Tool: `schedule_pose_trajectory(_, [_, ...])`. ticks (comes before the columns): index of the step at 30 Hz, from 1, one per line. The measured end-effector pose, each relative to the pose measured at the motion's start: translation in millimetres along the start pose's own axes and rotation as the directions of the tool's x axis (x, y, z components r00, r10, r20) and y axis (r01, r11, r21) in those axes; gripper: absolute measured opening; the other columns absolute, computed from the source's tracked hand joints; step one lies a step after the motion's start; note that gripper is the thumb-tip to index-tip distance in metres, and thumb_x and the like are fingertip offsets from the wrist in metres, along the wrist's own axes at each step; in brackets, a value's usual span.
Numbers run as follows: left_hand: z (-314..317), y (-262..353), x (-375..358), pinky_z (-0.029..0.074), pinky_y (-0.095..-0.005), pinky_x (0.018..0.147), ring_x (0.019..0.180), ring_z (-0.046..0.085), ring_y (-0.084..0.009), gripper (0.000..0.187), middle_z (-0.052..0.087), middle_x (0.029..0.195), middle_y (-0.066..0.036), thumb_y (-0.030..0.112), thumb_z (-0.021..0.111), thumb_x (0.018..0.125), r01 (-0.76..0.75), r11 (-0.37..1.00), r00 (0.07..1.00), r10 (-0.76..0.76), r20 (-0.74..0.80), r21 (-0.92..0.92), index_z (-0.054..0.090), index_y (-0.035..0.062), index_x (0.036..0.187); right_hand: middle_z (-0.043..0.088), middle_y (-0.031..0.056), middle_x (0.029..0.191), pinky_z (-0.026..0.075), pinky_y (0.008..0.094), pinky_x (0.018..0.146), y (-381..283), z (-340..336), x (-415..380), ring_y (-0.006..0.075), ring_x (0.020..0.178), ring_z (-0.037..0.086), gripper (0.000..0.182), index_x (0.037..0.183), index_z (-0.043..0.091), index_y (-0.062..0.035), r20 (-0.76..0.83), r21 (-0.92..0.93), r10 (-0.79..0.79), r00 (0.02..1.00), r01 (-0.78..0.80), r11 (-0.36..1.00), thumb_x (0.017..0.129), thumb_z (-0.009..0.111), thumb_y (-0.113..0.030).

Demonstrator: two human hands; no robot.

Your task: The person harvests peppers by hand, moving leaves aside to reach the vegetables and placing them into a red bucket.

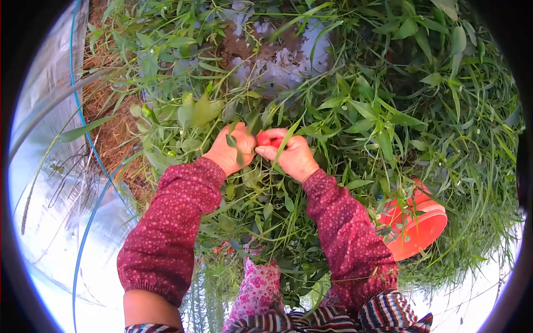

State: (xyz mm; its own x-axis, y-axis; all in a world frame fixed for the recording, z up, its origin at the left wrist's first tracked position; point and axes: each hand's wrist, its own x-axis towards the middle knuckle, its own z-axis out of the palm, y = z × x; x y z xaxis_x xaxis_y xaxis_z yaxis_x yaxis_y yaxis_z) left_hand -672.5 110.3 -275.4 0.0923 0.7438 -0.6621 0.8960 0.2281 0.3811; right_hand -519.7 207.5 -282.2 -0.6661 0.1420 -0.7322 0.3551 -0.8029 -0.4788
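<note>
Both my hands are close together among the green plants. My right hand (288, 152) is closed, thumb and fingers pinching a small red pepper (263, 139), which is partly hidden by the fingers. Right beside it, my left hand (233, 149) is curled shut against the leafy stems. A leaf crosses in front of it, and what its fingers hold is hidden. Broad-leaved pepper plants (201, 111) surround the hands, mixed with long grassy weeds (377, 119).
A red bucket (419, 236) lies tilted in the weeds to the right. At the left are clear plastic sheeting (41, 144), a blue line (83, 119) and bare brown soil (125, 119). Pale ground film (286, 64) shows through the plants ahead.
</note>
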Motion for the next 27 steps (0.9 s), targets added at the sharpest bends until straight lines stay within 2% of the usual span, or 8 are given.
schedule_pose_trajectory(2, [-1,0,-5,0.046,-0.0391,0.074,0.085,0.058,-0.0272,0.010,0.060,0.080,-0.008,0.017,0.055,0.075,0.059,0.963,0.974,-0.114,0.194,0.265,0.059,0.0092,0.080,0.059,-0.0012,0.092,0.048,0.0248,0.076,6,8,-4,0.0082,0.085,0.056,0.021,0.097,0.062,-0.0059,0.088,-0.088,-0.158,0.983,0.166,0.982,0.079,0.072,-0.008])
schedule_pose_trajectory(3, [-11,1,-8,0.047,-0.0388,0.075,0.087,0.058,-0.0262,0.012,0.060,0.080,-0.010,0.018,0.052,0.079,0.103,0.977,0.991,-0.084,0.105,-0.186,0.060,0.0093,0.080,0.058,0.0003,0.091,0.047,0.0249,0.076,7,10,-7,0.0093,0.085,0.055,0.019,0.094,0.063,-0.0053,0.105,-0.254,-0.225,0.969,0.245,0.936,0.078,0.072,-0.007])
schedule_pose_trajectory(8, [23,-18,-5,0.048,-0.0389,0.079,0.096,0.057,-0.0278,0.032,0.056,0.107,-0.015,0.020,0.051,0.084,0.209,0.978,0.960,-0.207,0.187,0.010,0.052,0.0121,0.116,0.057,0.0011,0.089,0.046,0.0260,0.076,-13,28,-30,0.0103,0.085,0.055,0.021,0.090,0.064,-0.0054,0.186,-0.163,-0.372,0.910,0.402,0.901,0.073,0.076,-0.005])
schedule_pose_trajectory(11, [1,5,-8,0.047,-0.0391,0.081,0.094,0.059,-0.0295,0.031,0.058,0.097,-0.014,0.020,0.056,0.081,0.114,0.991,0.993,-0.115,0.011,0.070,0.052,0.0106,0.110,0.055,-0.0001,0.086,0.047,0.0224,0.071,-17,33,-43,0.0083,0.082,0.055,0.022,0.094,0.062,-0.0050,0.171,0.115,-0.182,0.968,0.163,0.980,0.075,0.074,-0.005])
schedule_pose_trajectory(14, [14,-7,-6,0.047,-0.0391,0.081,0.090,0.059,-0.0283,0.034,0.059,0.089,-0.011,0.018,0.056,0.080,-0.004,1.000,0.997,0.006,-0.076,0.027,0.049,0.0106,0.112,0.056,0.0014,0.090,0.047,0.0238,0.073,-44,-2,-92,0.0104,0.083,0.055,0.021,0.094,0.061,-0.0041,0.260,-0.084,-0.146,0.954,0.173,0.981,0.076,0.072,-0.003])
schedule_pose_trajectory(20, [44,-33,-19,0.048,-0.0366,0.077,0.087,0.058,-0.0264,0.030,0.060,0.104,-0.009,0.005,0.057,0.079,0.060,0.908,0.986,-0.119,-0.120,-0.415,0.054,0.0118,0.108,0.056,0.0057,0.093,0.045,0.0238,0.065,-92,-127,-284,0.0131,0.077,0.055,0.012,0.079,0.051,-0.0032,-0.434,-0.082,0.095,0.896,-0.144,0.986,0.073,0.061,-0.001])
schedule_pose_trajectory(24, [57,-37,-29,0.050,-0.0385,0.078,0.093,0.058,-0.0289,0.031,0.059,0.105,-0.010,-0.001,0.062,0.077,0.020,0.437,0.965,-0.245,-0.098,-0.899,0.060,0.0152,0.103,0.058,-0.0024,0.083,0.044,0.0210,0.063,-64,-213,-397,0.0055,0.069,0.052,0.019,0.095,0.060,-0.0075,-0.762,-0.204,0.030,0.647,-0.285,0.937,0.079,0.069,-0.010])
schedule_pose_trajectory(27, [8,-16,-33,0.049,-0.0355,0.083,0.096,0.060,-0.0279,0.023,0.063,0.099,-0.011,0.000,0.066,0.075,-0.062,0.888,0.944,-0.096,-0.316,-0.455,0.063,0.0095,0.096,0.059,-0.0023,0.083,0.047,0.0255,0.066,-32,-274,-441,0.0099,0.073,0.055,0.022,0.098,0.060,-0.0071,-0.818,-0.229,0.047,0.573,-0.400,0.887,0.079,0.069,-0.008])
